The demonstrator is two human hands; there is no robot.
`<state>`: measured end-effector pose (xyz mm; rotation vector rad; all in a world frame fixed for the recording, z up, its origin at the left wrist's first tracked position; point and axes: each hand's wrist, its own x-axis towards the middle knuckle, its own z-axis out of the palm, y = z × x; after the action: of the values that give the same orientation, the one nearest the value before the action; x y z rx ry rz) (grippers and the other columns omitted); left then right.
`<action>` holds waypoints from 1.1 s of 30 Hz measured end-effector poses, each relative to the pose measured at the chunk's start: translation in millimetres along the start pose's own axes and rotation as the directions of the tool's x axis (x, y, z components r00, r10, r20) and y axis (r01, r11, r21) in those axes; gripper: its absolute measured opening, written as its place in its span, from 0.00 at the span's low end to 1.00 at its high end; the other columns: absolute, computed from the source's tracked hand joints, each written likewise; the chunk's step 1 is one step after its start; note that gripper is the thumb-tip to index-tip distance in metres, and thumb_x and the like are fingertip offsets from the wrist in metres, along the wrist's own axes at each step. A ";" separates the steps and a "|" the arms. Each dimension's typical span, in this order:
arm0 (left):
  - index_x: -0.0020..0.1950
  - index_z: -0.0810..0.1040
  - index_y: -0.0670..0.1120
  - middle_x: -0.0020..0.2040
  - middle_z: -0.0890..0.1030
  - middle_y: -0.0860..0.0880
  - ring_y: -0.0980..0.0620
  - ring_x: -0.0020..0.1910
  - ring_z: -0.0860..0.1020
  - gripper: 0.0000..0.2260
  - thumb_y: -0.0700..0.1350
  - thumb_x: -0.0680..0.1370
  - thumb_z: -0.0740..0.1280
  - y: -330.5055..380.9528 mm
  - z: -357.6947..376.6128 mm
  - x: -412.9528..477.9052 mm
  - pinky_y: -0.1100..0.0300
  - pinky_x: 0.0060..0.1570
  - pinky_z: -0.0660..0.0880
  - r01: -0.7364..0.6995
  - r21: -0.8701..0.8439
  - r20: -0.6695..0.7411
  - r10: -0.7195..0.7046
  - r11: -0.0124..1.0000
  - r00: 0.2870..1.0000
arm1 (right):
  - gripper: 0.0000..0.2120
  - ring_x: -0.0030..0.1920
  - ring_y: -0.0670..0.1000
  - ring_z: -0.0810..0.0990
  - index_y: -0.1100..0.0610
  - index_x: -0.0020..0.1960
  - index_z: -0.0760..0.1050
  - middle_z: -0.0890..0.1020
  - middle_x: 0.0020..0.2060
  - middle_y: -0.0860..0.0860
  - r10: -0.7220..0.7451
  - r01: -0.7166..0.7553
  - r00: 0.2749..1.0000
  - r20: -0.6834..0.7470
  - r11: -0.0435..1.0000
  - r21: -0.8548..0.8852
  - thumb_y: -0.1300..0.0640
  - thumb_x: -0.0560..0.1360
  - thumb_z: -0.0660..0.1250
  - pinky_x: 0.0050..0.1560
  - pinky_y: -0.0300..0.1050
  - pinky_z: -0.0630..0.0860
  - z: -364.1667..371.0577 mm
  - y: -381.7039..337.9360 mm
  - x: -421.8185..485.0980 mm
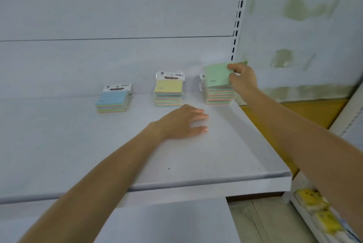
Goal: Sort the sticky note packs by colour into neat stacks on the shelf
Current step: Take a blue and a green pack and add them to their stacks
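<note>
A smooth, flat white shelf (225,154) with a rounded front lip carried three stacks of square sticky note packs along its rear, against a plain white back panel (117,16). A slotted upright (238,14) rose at the right corner. The green stack (219,97) stood near the right edge, the yellow-topped stack (169,93) at the middle, and the lower blue-topped stack (113,101) well apart to the left. Their sides showed multicoloured paper layers, and the clear wrappers bore white header cards. The right hand (242,77) pinched a green pack (217,74) by its far corner, tilted over the green stack. The left hand (182,123) lay flat on the shelf, fingers straight, holding nothing.
</note>
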<state>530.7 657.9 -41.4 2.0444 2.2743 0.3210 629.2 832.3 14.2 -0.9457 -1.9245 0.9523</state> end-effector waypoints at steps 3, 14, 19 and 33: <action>0.72 0.65 0.51 0.75 0.62 0.51 0.53 0.74 0.58 0.24 0.55 0.77 0.61 -0.3 5.2 3.5 0.63 0.72 0.51 0.034 -0.081 -0.005 -0.034 0.996 0.999 | 0.19 0.60 0.53 0.75 0.58 0.64 0.73 0.76 0.64 0.54 -0.024 0.025 1.000 0.019 0.996 -0.091 0.64 0.76 0.55 0.56 0.38 0.70 2.1 6.1 5.9; 0.70 0.67 0.51 0.74 0.64 0.52 0.54 0.74 0.60 0.23 0.55 0.76 0.63 -3.1 7.5 3.6 0.63 0.72 0.53 0.039 -0.138 -0.043 -0.045 0.990 0.998 | 0.16 0.62 0.61 0.69 0.57 0.57 0.78 0.76 0.58 0.58 -0.056 0.096 0.992 0.115 0.918 -0.385 0.55 0.75 0.57 0.58 0.51 0.70 12.5 8.7 6.1; 0.70 0.68 0.51 0.74 0.65 0.52 0.55 0.73 0.60 0.23 0.54 0.76 0.63 -1.7 6.2 1.7 0.65 0.70 0.52 0.045 -0.146 -0.042 -0.052 0.988 0.998 | 0.17 0.63 0.61 0.66 0.59 0.60 0.75 0.72 0.61 0.59 -0.082 0.162 0.982 0.170 0.832 -0.531 0.53 0.76 0.56 0.60 0.51 0.66 14.4 8.7 0.4; 0.67 0.71 0.50 0.69 0.73 0.53 0.54 0.70 0.66 0.19 0.54 0.78 0.60 -38.4 -43.1 -75.5 0.60 0.68 0.63 0.070 0.018 -0.149 -0.067 0.997 0.987 | 0.18 0.63 0.61 0.70 0.60 0.62 0.73 0.76 0.60 0.57 -0.601 0.644 0.764 0.235 0.682 -0.347 0.55 0.75 0.58 0.62 0.52 0.66 81.3 -79.9 -58.2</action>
<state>493.8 574.8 -13.7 2.0110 2.4382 0.4589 561.9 724.6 30.4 -0.3726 -2.3556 0.1862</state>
